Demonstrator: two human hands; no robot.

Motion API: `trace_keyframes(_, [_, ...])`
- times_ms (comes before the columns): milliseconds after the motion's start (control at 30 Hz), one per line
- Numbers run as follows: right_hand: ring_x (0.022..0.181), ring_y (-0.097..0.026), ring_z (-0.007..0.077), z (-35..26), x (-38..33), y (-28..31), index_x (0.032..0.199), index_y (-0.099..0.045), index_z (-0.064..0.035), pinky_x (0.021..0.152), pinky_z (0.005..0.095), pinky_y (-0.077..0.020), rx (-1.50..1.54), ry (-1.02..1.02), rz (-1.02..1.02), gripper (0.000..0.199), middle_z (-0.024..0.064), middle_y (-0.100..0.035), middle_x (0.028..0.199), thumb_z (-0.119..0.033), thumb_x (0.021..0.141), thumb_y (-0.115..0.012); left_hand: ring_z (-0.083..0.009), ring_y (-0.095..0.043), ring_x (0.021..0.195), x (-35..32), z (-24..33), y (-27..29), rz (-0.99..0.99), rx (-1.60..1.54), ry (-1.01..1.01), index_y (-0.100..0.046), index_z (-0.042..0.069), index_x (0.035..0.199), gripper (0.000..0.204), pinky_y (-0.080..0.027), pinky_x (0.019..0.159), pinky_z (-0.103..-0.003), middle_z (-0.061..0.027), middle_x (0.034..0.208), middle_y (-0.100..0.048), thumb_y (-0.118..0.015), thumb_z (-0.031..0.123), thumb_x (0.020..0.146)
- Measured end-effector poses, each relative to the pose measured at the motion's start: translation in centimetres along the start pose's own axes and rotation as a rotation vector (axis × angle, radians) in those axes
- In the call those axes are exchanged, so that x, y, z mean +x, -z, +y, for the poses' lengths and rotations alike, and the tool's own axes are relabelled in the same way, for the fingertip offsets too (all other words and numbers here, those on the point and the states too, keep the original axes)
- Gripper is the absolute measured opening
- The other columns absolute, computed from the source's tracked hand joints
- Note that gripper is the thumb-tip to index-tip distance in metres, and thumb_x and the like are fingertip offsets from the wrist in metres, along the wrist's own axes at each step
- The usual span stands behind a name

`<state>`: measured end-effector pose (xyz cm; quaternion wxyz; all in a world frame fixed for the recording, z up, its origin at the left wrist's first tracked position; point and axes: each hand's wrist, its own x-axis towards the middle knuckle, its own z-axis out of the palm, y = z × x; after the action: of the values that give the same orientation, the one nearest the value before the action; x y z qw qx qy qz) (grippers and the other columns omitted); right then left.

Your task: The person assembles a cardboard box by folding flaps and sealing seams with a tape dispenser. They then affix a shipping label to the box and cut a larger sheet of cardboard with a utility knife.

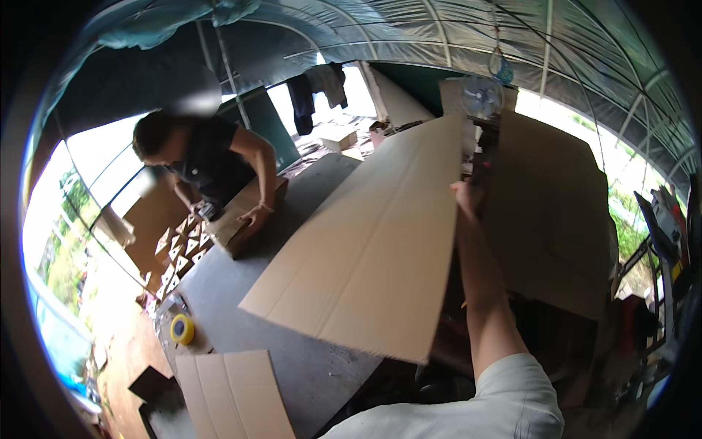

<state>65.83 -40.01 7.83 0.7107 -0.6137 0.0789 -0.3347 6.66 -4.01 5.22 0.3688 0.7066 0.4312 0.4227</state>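
A large creased sheet of brown cardboard point(365, 241) slants up over the right part of the grey table point(219, 293). Stretched far forward, my right hand point(468, 196) is closed on the sheet's right edge, near its far end. My left hand is out of sight. At the near edge of the table lies a smaller creased cardboard piece point(230, 395). A big upright cardboard sheet point(548, 212) stands just right of my right arm.
Across the table, a co-worker in a dark shirt point(208, 164) handles a cardboard box point(245, 216). A yellow tape roll point(182, 329) sits at the left table edge, near stacked cardboard pieces point(179, 252). A fan point(482, 96) is at the back.
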Motion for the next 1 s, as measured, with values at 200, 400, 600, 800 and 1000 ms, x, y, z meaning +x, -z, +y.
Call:
trace_keyframes(200, [0.053, -0.052, 0.0196, 3.8, 6.2, 4.4, 0.068, -0.053, -0.0017, 0.053, 0.0356, -0.0419, -0.425, -0.037, -0.045, 0.022, 0.0051, -0.054, 0.059, -0.015, 0.057, -0.067, -0.0272, -0.057, 0.090, -7.4, -6.7, -0.2, 0.062, -0.240, 0.436, -0.044, -0.005, 0.118, 0.053, -0.050, 0.078, -0.039, -0.0168, 0.108, -0.056, -0.051, 0.038, 0.087])
trace_keyframes(400, [0.058, -0.045, 0.0096, 4.0, -4.4, 10.7, 0.070, -0.048, -0.0101, 0.054, 0.0289, -0.0370, -0.406, -0.293, -0.601, 0.022, -0.0046, -0.045, 0.063, -0.007, 0.060, -0.067, -0.0277, -0.057, 0.090, -14.7, -14.2, 4.6, 0.326, -0.444, 0.827, -0.044, -0.005, 0.118, 0.054, -0.051, 0.078, -0.040, -0.0170, 0.108, -0.056, -0.050, 0.039, 0.087])
trace_keyframes(600, [0.062, -0.044, 0.0065, -1.1, -15.5, 22.3, 0.074, -0.051, -0.0109, 0.061, 0.0224, -0.0362, -0.257, -0.605, -0.780, 0.021, -0.0063, -0.044, 0.069, 0.000, 0.061, -0.063, -0.0287, -0.056, 0.096, -16.9, -24.8, 6.9, 0.270, -0.716, 0.867, -0.041, -0.004, 0.121, 0.051, -0.049, 0.081, -0.043, -0.0153, 0.112, -0.054, -0.050, 0.035, 0.088])
trace_keyframes(800, [0.082, -0.057, 0.0376, -2.9, -17.3, 18.1, 0.095, -0.047, 0.0012, 0.072, 0.0433, -0.0442, -0.952, 0.496, -0.590, 0.032, 0.0184, -0.058, 0.080, -0.021, 0.078, -0.063, -0.0288, -0.059, 0.087, -14.9, -23.2, 4.4, 0.456, -0.735, 0.806, -0.047, -0.003, 0.107, 0.044, -0.051, 0.073, -0.046, -0.0142, 0.099, -0.058, -0.054, 0.036, 0.087])
trace_keyframes(1000, [0.077, -0.057, 0.0370, -2.3, -27.1, 7.7, 0.086, -0.049, 0.0008, 0.067, 0.0440, -0.0431, -1.104, 0.344, -1.145, 0.035, 0.0186, -0.058, 0.081, -0.031, 0.080, -0.061, -0.0284, -0.056, 0.095, -13.6, -19.8, 4.1, 0.545, -0.800, 0.778, -0.039, -0.002, 0.117, 0.045, -0.050, 0.078, -0.044, -0.0154, 0.109, -0.054, -0.051, 0.031, 0.088])
